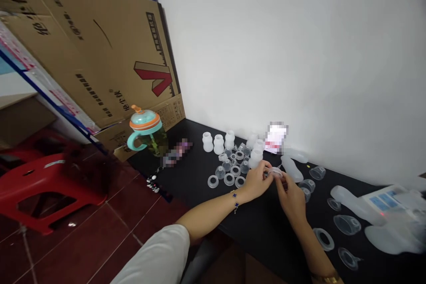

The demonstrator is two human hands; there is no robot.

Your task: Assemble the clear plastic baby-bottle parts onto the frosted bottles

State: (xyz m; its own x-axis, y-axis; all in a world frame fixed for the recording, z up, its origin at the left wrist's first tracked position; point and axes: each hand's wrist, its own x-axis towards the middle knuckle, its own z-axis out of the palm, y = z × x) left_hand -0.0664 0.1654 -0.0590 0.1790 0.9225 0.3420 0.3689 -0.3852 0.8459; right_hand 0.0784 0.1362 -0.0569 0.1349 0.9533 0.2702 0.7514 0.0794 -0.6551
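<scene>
Between my two hands, over the black table, is a small translucent ring-shaped cap (275, 171). My left hand (257, 183) pinches its left side; my right hand (290, 195) grips its right side with thumb and fingers. Left of my hands lie several clear rings (229, 179) and small clear domed pieces (220, 171). Behind these stand several white frosted bottles (218, 144), some partly hidden by my left hand. Clear cup-like pieces (306, 188) sit just right of my right hand.
A phone with a lit screen (275, 138) leans against the wall. A jug with an orange and teal lid (148, 131) stands at the left, near a cardboard box (100, 44). Funnel-shaped pieces (347, 225) and milky bottles lie right. A red stool (43, 186) stands on the floor.
</scene>
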